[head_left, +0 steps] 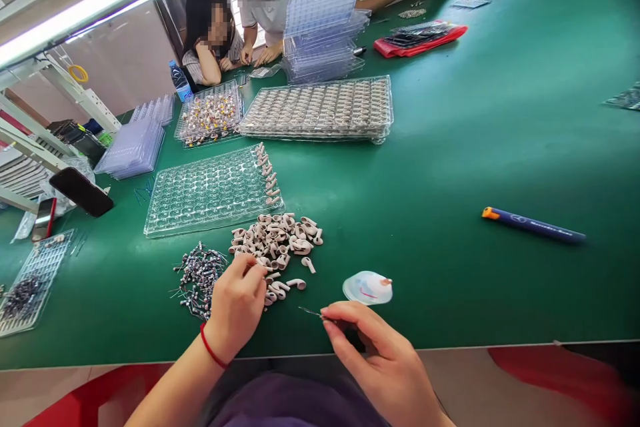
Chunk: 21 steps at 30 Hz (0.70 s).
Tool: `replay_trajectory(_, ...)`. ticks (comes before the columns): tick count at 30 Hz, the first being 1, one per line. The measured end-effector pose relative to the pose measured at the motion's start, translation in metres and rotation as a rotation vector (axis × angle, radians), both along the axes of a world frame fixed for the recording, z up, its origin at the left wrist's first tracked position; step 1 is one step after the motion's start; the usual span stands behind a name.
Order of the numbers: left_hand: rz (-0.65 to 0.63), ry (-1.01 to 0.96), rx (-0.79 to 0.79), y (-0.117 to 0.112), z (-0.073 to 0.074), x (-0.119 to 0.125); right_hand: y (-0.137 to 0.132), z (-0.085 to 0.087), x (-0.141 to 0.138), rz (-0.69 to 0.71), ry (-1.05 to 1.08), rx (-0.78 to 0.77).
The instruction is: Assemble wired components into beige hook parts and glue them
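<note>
My left hand (pixel 239 303), a red string at its wrist, reaches into the near edge of a pile of small beige earbud-shaped shells (pixel 277 243) with its fingers curled on one of them. My right hand (pixel 373 353) pinches thin metal tweezers (pixel 313 312) that point left, near the table's front edge. A heap of small dark wired parts (pixel 199 275) lies just left of my left hand. Behind the pile sits a clear blister tray (pixel 210 192) with one column of shells along its right side. A small white dish (pixel 367 287) with an orange bit rests above my right hand.
On the green table (pixel 475 147) lie filled trays (pixel 320 109), a stack of empty clear trays (pixel 323 30), a tray of colourful parts (pixel 210 115), a blue pen (pixel 533 225) and a black phone (pixel 80 191). Other people work at the far end.
</note>
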<state>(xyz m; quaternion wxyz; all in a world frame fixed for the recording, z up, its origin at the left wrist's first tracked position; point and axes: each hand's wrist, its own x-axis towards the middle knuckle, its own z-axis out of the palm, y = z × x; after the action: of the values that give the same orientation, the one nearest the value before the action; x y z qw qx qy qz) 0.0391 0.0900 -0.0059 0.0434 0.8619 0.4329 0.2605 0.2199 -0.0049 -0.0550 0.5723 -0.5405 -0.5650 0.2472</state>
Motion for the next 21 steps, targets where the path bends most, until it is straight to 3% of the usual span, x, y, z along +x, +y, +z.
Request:
replay_trajectory(2,0.032,-0.164,-0.045,-0.004,0.001,-0.004,0.000,-0.001,0.000,0.005,0.041,-0.014)
replay_trajectory(4,0.053,-0.342,-0.199,-0.010,0.004,-0.007,-0.001,0.000,-0.001,0.017,0.087,-0.032)
replay_trajectory(9,0.164,-0.843,-0.910,-0.033,0.007,-0.012,-0.002,0.009,-0.003,0.064,0.216,-0.051)
replay_trajectory(11,0.220,-0.974,-1.093,-0.040,0.006,-0.014,-0.002,0.014,-0.004,0.078,0.249,-0.054)
replay_trajectory(15,0.243,-1.090,-1.201,-0.046,0.005,-0.014,-0.001,0.019,-0.005,0.093,0.254,-0.056)
replay_trajectory(21,0.224,-1.133,-1.204,-0.045,0.011,-0.011,-0.002,0.019,-0.004,0.131,0.306,-0.122)
